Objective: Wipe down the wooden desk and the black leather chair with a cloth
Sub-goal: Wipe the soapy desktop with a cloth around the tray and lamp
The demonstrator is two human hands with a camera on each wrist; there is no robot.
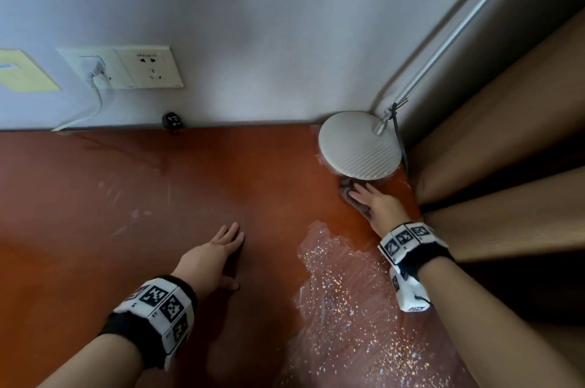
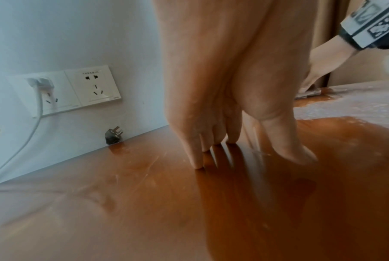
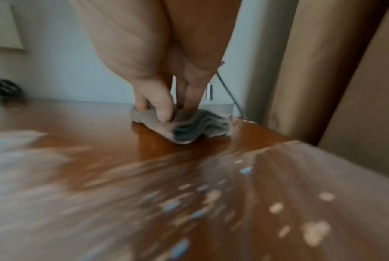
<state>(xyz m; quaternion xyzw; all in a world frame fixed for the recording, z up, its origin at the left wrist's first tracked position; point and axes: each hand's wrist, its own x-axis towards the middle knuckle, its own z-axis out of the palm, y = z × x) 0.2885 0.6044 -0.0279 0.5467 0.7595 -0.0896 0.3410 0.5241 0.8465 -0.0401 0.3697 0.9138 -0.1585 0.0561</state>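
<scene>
At the far right corner of the wooden desk surface (image 1: 190, 197), item one: cloth (image 3: 182, 127), grey, bunched, lying under the right hand (image 1: 376, 202), just in front of the round white lamp base (image 1: 361, 147) and apparently touching it. Fingers (image 3: 164, 107) of that hand curl down onto the cloth, thumb pinching a fold, so it is held and pressed. Item two: left hand (image 1: 215, 253), flat on bare wood at mid-desk, fingers straight and close together, holding nothing, well apart from the cloth. Item three: wet, speckled streak (image 1: 348, 292) lying nearer the person than the cloth, so the likely next stroke pulls back toward the body. Black leather chair: not in view.
</scene>
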